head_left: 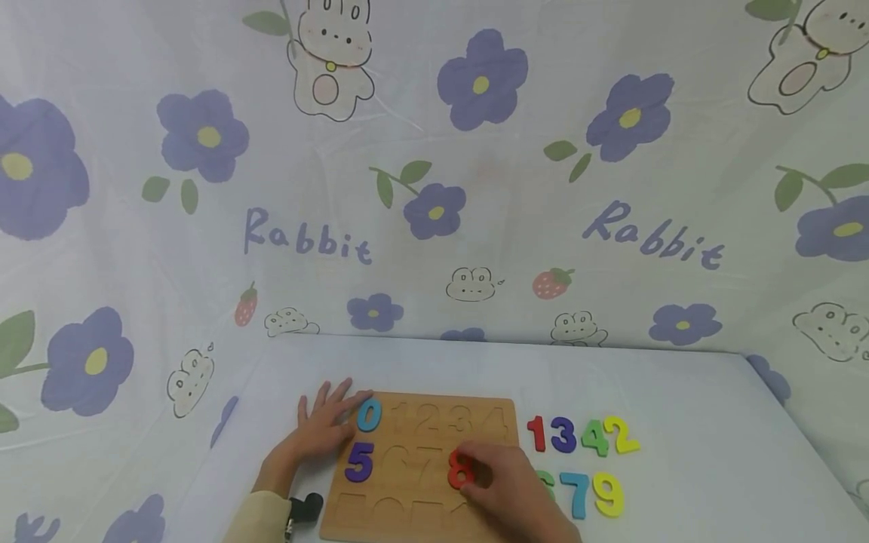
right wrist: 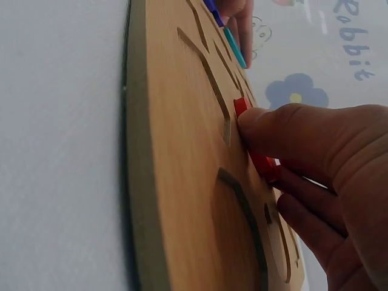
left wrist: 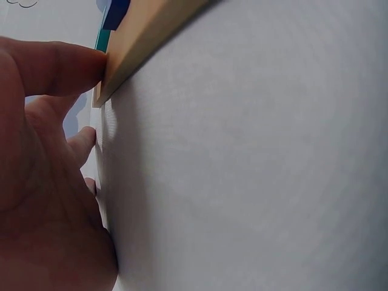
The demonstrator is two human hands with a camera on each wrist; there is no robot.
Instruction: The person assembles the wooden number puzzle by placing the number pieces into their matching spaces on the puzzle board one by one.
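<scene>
Between thumb and fingers my right hand [head_left: 509, 483] pinches a red number 8 [head_left: 452, 475], right at the middle row of the wooden number board [head_left: 400, 490]. In the right wrist view the red 8 [right wrist: 260, 163] stands tilted close over the board's face. My left hand [head_left: 322, 426] lies at the board's upper left edge with its fingers spread and straight; the left wrist view shows its thumb [left wrist: 66, 63] against the board's side. A light blue 0 [head_left: 361, 416] and a purple 5 [head_left: 367, 467] sit in the board's left column.
Right of the board on the white table [head_left: 720, 452] lie a red 1 [head_left: 539, 434], purple 3 [head_left: 569, 435], green 4 [head_left: 597, 439], yellow 2 [head_left: 626, 445], blue 7 [head_left: 578, 498] and yellow 9 [head_left: 616, 504]. A green number [head_left: 546, 480] is partly hidden by my right hand.
</scene>
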